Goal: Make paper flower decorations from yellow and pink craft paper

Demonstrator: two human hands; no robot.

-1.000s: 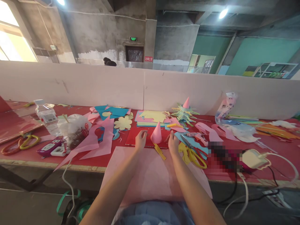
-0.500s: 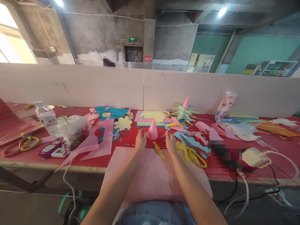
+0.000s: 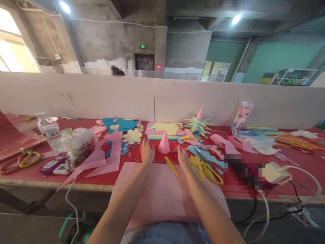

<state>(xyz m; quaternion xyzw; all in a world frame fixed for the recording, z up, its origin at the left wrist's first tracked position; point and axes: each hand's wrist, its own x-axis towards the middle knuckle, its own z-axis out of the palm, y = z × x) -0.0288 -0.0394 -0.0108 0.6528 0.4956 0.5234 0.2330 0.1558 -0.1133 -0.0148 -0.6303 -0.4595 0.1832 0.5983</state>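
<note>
A pink paper cone stands upright, tip up, on a shiny red board at the middle of the table. To its left is my left hand, open with the fingers apart and clear of the cone. My right hand is on the other side, its fingers stretched out and a small gap between it and the cone. Neither hand holds anything. Yellow paper strips lie in front of the cone, over the edge of a pink sheet.
Yellow-handled scissors and a pink glue gun lie to the right. Behind them stands a fringed paper tree with a pink cone top. Pink paper scraps, a bagged cup and a water bottle are left.
My left hand has moved left, away from the cone, and its fingers have spread. My right hand stays nearly in place. The view has tilted up slightly.
</note>
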